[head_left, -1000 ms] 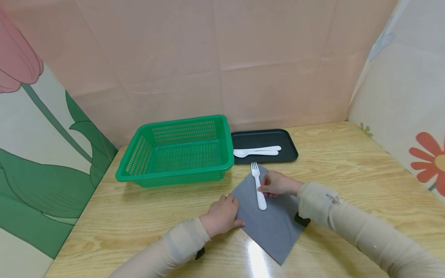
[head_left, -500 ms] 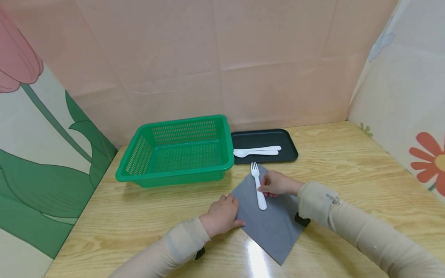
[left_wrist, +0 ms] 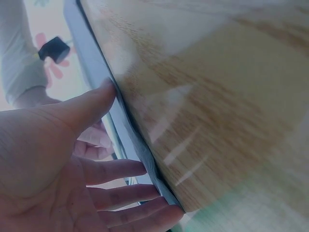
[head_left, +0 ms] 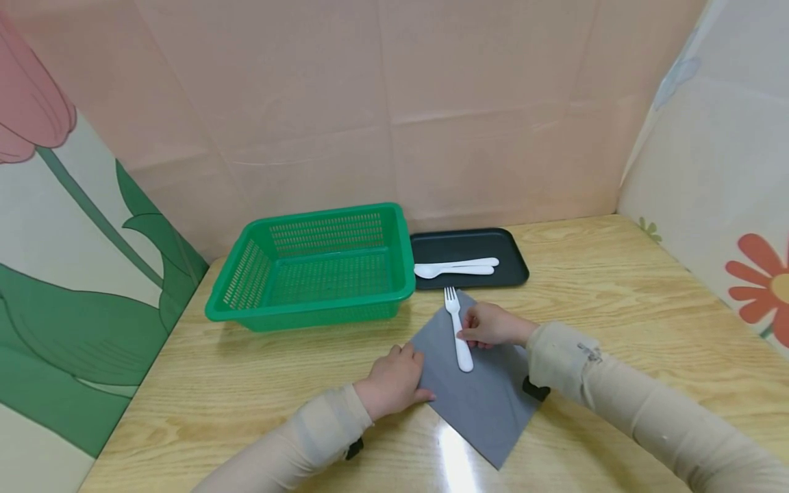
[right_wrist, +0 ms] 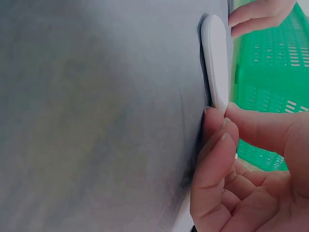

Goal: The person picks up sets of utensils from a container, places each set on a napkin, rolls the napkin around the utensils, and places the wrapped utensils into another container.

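A white fork (head_left: 455,322) lies on a grey folded napkin (head_left: 483,414), tines toward the black tray. My right hand (head_left: 493,324) pinches its handle (right_wrist: 215,58) between thumb and fingers, as the right wrist view shows; the tines are out of sight there. On the napkin's left edge rests my left hand (head_left: 394,380). In the left wrist view its thumb and fairly straight fingers (left_wrist: 116,171) touch along that edge. The napkin is set diagonally on the wooden table, one corner pointing at the tray.
A green slotted basket (head_left: 327,311) stands at the back left with nothing in it. Beside it sits a black tray (head_left: 462,245) bearing a white spoon (head_left: 431,272) and another white utensil (head_left: 465,263), its left end hidden. The wooden table (head_left: 616,287) meets fabric-covered walls behind and to the right.
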A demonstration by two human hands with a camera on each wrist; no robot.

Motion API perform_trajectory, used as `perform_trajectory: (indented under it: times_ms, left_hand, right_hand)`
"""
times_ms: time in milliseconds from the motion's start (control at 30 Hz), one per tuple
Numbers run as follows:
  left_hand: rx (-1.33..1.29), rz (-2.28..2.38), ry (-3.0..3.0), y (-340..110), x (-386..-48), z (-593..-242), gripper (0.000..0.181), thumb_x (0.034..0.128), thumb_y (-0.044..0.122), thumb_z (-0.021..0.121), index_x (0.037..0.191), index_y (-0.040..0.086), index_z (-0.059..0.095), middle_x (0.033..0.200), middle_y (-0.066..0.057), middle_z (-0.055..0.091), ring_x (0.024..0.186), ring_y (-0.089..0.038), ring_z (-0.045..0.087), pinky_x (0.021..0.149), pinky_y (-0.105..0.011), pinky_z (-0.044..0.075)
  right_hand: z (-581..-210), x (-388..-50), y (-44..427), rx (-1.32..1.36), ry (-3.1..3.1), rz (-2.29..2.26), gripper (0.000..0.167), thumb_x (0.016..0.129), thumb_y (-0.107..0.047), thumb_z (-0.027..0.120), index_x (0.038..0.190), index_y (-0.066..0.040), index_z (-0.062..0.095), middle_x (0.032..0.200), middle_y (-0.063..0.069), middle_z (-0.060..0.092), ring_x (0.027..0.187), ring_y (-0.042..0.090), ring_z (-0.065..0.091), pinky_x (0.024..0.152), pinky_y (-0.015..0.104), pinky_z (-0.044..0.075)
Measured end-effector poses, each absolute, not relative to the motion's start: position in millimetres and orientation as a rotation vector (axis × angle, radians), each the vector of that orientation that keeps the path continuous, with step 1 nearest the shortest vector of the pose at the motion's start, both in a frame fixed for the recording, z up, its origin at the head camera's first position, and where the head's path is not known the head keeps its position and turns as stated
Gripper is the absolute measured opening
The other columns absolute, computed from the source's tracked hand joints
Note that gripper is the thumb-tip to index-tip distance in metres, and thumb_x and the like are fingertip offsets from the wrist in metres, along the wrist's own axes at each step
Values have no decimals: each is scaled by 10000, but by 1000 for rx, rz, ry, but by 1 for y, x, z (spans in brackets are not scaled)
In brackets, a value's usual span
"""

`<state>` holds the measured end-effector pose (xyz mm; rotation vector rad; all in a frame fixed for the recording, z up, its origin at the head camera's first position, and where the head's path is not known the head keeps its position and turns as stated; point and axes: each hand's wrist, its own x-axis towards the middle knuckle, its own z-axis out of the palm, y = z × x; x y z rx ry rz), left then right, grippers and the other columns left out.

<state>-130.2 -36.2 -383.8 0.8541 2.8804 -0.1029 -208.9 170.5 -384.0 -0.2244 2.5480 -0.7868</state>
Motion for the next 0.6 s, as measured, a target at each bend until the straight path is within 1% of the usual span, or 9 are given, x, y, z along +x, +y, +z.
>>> perform_trajectory:
  times_ms: [333, 600]
  left_hand:
    - [852, -106, 2879, -36, -130, -383, 551, 815, 542, 625, 1058, 49, 592, 999, -68, 582, 838, -150, 529, 632, -255, 497]
    - [850, -112, 2879, -36, -130, -382, 558, 815, 544, 624, 1066, 47, 590, 1007, -68, 582, 841, -150, 532, 637, -256, 499]
  right_hand:
    - [-382, -208, 171, -269, 2543, -785, 163, 888, -183, 624, 797, -52, 585, 664, 16, 609, 567, 100, 524, 526, 215, 438]
    - [-382, -208, 171, -257, 2536, -789, 161, 890, -180, 621, 800, -51, 587, 666, 16, 608, 576, 103, 525, 533, 217, 441]
